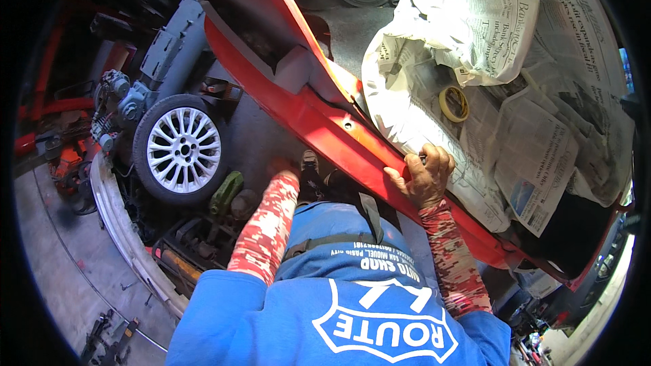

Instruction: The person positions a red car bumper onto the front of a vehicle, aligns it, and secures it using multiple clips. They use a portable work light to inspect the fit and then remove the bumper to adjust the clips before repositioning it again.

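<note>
Right hand is resting at the red panel, directly under the grip and running off ahead-left and back-right. Thumb is standing apart on the red side; fingers are curling in on the paper side. A small dark thing is showing at the fingertips; cannot tell whether they are pinching it. Left hand, well left of the grip, is blurring in shade; cannot tell its state.

Step in hand seems to be working along the panel's border with the paper. Doing it well probably means keeping pressure light and even, following the line, and not snagging the newspaper just right of the grip.

Edges: paper is bordering the panel on the right, bunching ahead. A yellow tape roll is lying on it, ahead and slightly right. A hole is showing in the panel, ahead-left. Right forearm is trailing back beside the panel, torso sitting close behind-left. More room is opening leftward, toward the wheel, well off.
</note>
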`<state>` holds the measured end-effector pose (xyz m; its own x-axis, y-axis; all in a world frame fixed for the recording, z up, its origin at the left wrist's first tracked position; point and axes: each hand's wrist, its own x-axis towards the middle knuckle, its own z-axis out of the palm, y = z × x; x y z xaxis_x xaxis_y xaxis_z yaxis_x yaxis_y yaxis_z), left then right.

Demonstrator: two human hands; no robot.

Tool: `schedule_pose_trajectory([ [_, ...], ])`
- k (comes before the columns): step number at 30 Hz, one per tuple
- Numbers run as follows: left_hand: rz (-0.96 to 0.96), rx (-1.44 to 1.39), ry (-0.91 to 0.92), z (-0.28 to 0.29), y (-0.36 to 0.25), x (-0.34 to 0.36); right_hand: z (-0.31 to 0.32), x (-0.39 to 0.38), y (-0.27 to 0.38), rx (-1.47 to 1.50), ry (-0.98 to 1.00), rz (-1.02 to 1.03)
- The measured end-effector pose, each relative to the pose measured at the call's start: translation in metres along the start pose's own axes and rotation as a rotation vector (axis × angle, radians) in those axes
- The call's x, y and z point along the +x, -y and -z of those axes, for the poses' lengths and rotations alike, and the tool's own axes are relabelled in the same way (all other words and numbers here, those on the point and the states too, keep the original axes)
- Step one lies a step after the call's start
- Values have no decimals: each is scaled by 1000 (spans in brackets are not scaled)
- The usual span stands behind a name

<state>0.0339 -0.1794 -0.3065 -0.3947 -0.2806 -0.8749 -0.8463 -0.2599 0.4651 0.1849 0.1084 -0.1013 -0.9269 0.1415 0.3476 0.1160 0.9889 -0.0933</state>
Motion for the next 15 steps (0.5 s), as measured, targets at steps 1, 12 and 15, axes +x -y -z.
schedule_pose_trajectory([
  [1,44,-69,15,-6,15,-6,1,0,1,1,5,8],
  [12,-137,-197,-52,-81,10,-22,-1,0,1,21,10,80],
  [15,-344,682,-82,-39,34,-49,0,2,-1,76,16,87],
])
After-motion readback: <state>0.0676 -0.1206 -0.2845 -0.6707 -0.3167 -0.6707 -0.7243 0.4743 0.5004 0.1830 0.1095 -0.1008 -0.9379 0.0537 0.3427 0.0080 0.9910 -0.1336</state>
